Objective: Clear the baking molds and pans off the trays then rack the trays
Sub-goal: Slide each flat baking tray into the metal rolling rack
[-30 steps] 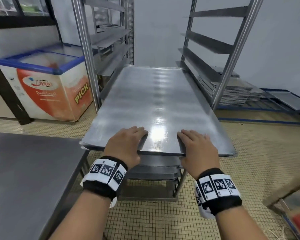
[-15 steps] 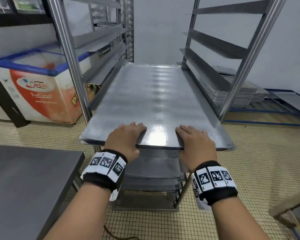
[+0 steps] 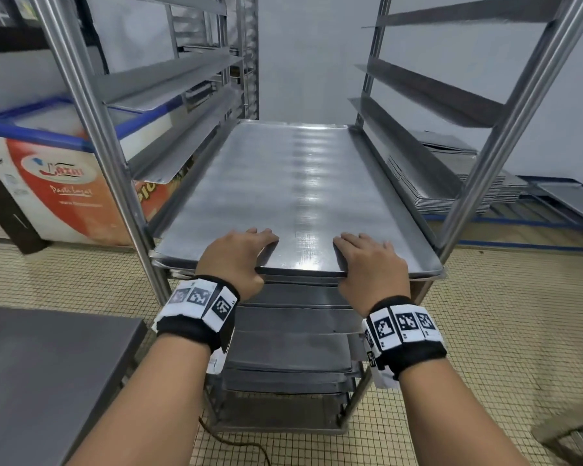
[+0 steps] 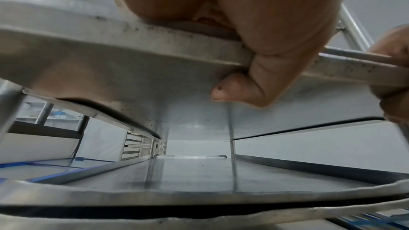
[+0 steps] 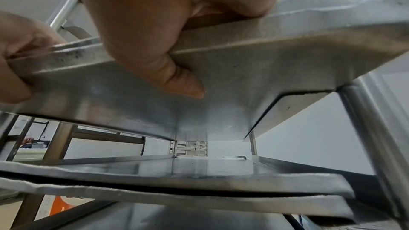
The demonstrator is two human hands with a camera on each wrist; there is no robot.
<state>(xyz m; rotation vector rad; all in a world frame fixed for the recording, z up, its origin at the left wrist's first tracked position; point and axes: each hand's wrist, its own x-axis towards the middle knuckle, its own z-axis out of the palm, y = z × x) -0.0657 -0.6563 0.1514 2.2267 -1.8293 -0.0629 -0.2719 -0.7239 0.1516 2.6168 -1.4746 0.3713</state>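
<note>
Steel tray (image 3: pixel 300 196) bare on top: no molds or pans on it, so clearing looks done for this one. Now mid-racking: riding the side rails of the rack (image 3: pixel 95 129), far end close to the back posts, near edge about level with the front uprights, corners just past them. Judged nearly seated, a short push left.

Left hand (image 3: pixel 236 257) gripping the near rim left of centre, fingers flat on top, thumb (image 4: pixel 234 88) hooked under the lip. Right hand (image 3: pixel 371 267) same grip right of centre, thumb (image 5: pixel 183 83) pressed to the underside. Both clamped on the tray, nothing else held.

Below: several more trays (image 3: pixel 293 344) already slotted in lower levels, upper rails vacant. Stack of flat trays (image 3: pixel 451 183) on the floor frame behind the rack at right; cannot tell whether those belong to the job. Grey bench (image 3: pixel 48 381) at lower left, visible part carrying nothing; any remaining loaded trays out of view.

Versus one second earlier: tray deeper into the rack, near edge then well out in front of the uprights, now roughly flush with them. Uprights larger and closer in frame, so body moved in with the push. Grip unchanged on both hands, same spots on the rim. Freezer (image 3: pixel 54 169) at left shifted behind the rack post.
</note>
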